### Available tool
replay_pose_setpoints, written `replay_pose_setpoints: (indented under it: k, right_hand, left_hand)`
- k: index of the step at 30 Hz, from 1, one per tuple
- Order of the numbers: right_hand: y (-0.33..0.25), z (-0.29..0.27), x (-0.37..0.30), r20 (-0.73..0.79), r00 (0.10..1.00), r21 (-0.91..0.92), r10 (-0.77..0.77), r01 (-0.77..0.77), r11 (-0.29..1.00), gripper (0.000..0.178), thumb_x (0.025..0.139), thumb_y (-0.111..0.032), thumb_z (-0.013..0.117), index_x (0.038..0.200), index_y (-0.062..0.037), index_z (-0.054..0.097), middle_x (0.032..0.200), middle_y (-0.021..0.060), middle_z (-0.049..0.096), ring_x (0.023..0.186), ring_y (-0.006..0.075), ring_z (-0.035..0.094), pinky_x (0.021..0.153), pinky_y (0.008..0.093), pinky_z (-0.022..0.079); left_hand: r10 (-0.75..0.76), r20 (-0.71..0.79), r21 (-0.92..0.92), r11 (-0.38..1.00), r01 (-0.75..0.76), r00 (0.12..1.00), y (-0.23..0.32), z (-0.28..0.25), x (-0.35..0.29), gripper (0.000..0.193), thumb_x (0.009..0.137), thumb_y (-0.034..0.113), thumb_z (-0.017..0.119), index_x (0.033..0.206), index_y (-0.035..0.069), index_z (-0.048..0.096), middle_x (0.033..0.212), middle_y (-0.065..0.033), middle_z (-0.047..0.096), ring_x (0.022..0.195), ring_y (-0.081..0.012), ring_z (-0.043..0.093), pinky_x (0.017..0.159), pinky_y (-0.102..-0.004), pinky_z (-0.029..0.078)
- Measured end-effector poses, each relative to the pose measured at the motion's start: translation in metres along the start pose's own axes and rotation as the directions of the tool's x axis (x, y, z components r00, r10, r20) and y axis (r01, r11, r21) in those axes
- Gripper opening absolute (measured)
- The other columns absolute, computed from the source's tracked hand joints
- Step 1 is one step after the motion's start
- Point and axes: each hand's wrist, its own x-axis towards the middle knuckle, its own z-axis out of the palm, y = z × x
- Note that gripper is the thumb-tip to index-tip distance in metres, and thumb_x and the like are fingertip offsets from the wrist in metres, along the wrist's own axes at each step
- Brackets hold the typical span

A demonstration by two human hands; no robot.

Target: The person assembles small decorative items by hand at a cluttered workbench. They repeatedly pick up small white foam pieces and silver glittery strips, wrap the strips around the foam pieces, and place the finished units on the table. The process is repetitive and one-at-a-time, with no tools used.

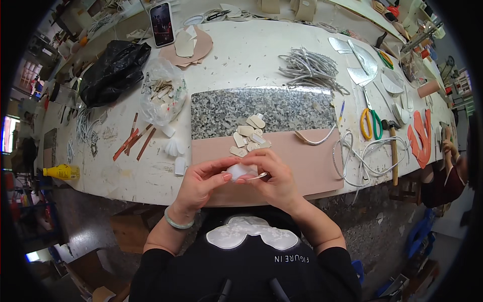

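Observation:
Close in front of me, both hands pinch a small white, slightly see-through piece [238, 171] above the near edge of a pink board. My left hand [202, 182] grips it between thumb and fingers, a pale green bangle on that wrist. From the other side my right hand [275, 177] has its thumb and fingers on it. A thin pale tab [261, 175] pokes out by the right fingers; its kind is unclear. Just beyond my fingertips lies a small heap of beige rounded tabs [245, 132], on the pink board [307, 166] and the speckled granite slab [221, 108].
To the left are a clear bag of beige pieces [163, 95], a black plastic bag [113, 70] and brown strips [135, 141]. On the right lie silver cords [309, 68], scissors [370, 113] and a hammer [394, 156]. A phone [162, 25] stands behind. Another person's arm [449, 151] shows far right.

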Motion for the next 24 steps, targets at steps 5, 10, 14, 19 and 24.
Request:
replay_pose_setpoints:
  k: [5,10,14,19,24]
  right_hand:
    - [0.016,-0.001,-0.004,0.067,0.991,-0.113,-0.112,0.119,0.986,0.047,0.072,0.017,0.059,0.112,-0.0071,0.067,0.1,0.0084,0.058,0.088,0.0195,0.066,0.069,0.0297,0.055]
    - [0.022,0.0,-0.009,0.098,0.988,-0.099,-0.122,0.131,0.986,0.049,0.071,0.015,0.059,0.115,-0.0076,0.066,0.099,0.0087,0.059,0.092,0.0221,0.066,0.071,0.0307,0.054]
    - [0.019,0.0,-0.004,0.107,0.991,-0.06,-0.075,0.082,0.995,0.049,0.071,0.015,0.057,0.114,-0.0079,0.067,0.102,0.0092,0.06,0.092,0.022,0.066,0.071,0.0318,0.053]
    - [0.023,0.002,-0.004,0.151,0.988,-0.031,-0.019,0.024,0.999,0.044,0.073,0.014,0.059,0.112,-0.0046,0.066,0.106,0.0099,0.06,0.089,0.0204,0.065,0.072,0.028,0.052]
    - [0.024,-0.001,-0.002,0.098,0.984,0.428,0.149,-0.176,0.886,0.024,0.079,0.005,0.069,0.102,0.0011,0.064,0.106,0.0085,0.061,0.089,0.0135,0.063,0.076,0.0257,0.052]
  left_hand:
    - [-0.05,-0.053,-0.043,0.998,0.048,0.997,-0.004,-0.005,-0.001,0.028,0.089,0.0,0.06,0.117,-0.005,0.061,0.115,-0.0137,0.064,0.105,-0.0184,0.061,0.093,-0.0307,0.049]
    - [-0.059,-0.078,-0.018,0.998,0.058,0.995,-0.009,-0.009,0.002,0.026,0.09,0.002,0.062,0.115,-0.004,0.062,0.112,-0.013,0.065,0.099,-0.0161,0.063,0.088,-0.0295,0.052]
    - [-0.032,-0.096,0.057,0.998,0.038,0.995,-0.009,-0.01,0.001,0.031,0.089,0.002,0.064,0.119,-0.003,0.06,0.109,-0.0115,0.066,0.097,-0.0142,0.063,0.085,-0.0278,0.053]
    - [-0.064,-0.104,0.06,0.996,0.07,0.993,-0.006,-0.009,0.0,0.035,0.088,0.002,0.065,0.122,-0.002,0.057,0.107,-0.0103,0.066,0.097,-0.0129,0.063,0.082,-0.0262,0.053]
    - [-0.044,-0.116,0.011,0.999,0.045,0.992,-0.014,-0.018,0.001,0.031,0.09,0.004,0.063,0.12,-0.003,0.059,0.106,-0.0092,0.066,0.096,-0.0118,0.062,0.079,-0.0246,0.052]
